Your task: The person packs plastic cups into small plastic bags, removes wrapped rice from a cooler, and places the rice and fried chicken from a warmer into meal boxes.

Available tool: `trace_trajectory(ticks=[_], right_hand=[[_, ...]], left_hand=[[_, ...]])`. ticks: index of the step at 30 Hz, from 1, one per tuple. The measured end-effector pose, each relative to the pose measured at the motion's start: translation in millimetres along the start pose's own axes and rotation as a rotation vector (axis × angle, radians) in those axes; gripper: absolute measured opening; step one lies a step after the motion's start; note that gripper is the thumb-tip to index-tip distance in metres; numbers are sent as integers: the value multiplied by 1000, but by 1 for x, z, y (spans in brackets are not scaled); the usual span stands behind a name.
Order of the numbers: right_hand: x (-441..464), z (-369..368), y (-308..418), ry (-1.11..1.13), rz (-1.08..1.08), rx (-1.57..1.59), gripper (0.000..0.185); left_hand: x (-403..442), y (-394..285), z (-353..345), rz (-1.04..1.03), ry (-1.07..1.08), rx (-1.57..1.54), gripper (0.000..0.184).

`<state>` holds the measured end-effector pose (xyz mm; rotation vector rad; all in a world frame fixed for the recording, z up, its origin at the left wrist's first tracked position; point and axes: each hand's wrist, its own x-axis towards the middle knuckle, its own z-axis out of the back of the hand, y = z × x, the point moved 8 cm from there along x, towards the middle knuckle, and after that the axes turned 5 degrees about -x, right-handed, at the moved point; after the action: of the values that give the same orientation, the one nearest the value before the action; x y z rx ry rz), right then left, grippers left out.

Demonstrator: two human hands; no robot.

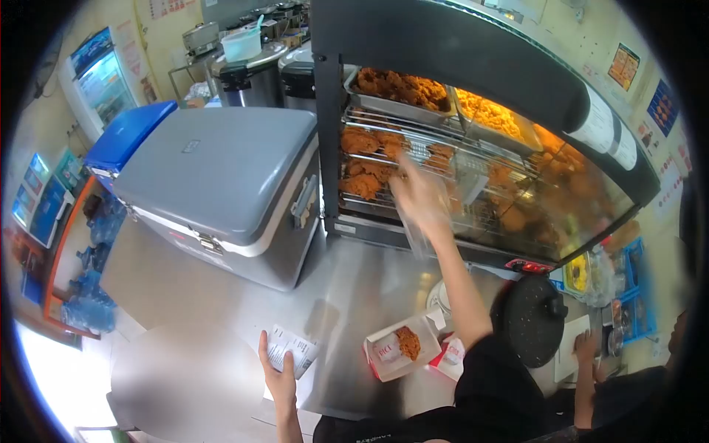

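Note:
My left hand [279,378] grips a printed paper receipt [290,349] between thumb and fingers, over the steel counter's front part. My right hand [419,193] reaches into the heated display cabinet [450,33], close to pieces of fried chicken [363,179] on a wire rack. Motion smears its fingers, and a see-through, blurred strip trails below it; I cannot make out what that is. On the counter, between my arms, an open paper box [381,367] contains a fried chicken piece [408,342] and a white packet marked "RICE".
A grey cooler box [214,166] stands left of the cabinet, a blue one [133,133] behind it. A black round lid [530,320] lies right of my forearm. Another red-and-white box [448,358] sits beside the open one. A co-worker's hand [585,345] is at far right.

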<state>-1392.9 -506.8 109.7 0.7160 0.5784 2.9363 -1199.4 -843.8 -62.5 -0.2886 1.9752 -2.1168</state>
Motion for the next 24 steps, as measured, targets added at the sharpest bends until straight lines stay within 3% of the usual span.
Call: trace_trajectory(ticks=[1, 3, 5, 10, 11, 13, 15, 17, 19, 21, 24], right_hand=[[39, -23, -9, -275, 137, -176, 55], [97, -69, -39, 132, -96, -245, 60], [125, -104, -76, 118, -107, -221, 59], [50, -21, -44, -64, -163, -23, 57], [14, -9, -44, 7, -207, 154, 58], [-76, -11, -71, 168, -308, 996, 66], [-178, 23, -86, 106, -639, 1564, 74], [-283, 44, -119, -99, -1033, 1829, 79], [-366, 72, -137, -59, -952, 1566, 77], [-461, 66, -166, -119, -1207, 1250, 70], [-522, 32, -193, -270, -1385, 1096, 58]], left_hand=[[4, -7, 4, -6, -30, 1, 61], [3, -6, 16, -69, -49, 60, 61], [2, 3, 31, -61, -126, 66, 61], [1, 35, 52, 56, -210, 50, 61], [2, 29, 50, 39, -214, 80, 60], [5, -3, 33, 11, -179, 184, 59], [9, -11, 19, -38, -136, 146, 56], [9, -15, -3, -19, -69, 68, 55], [10, -16, -25, -30, -32, -11, 54], [9, -22, -45, -131, 79, 89, 52], [4, -29, -84, -154, 205, 24, 51]])
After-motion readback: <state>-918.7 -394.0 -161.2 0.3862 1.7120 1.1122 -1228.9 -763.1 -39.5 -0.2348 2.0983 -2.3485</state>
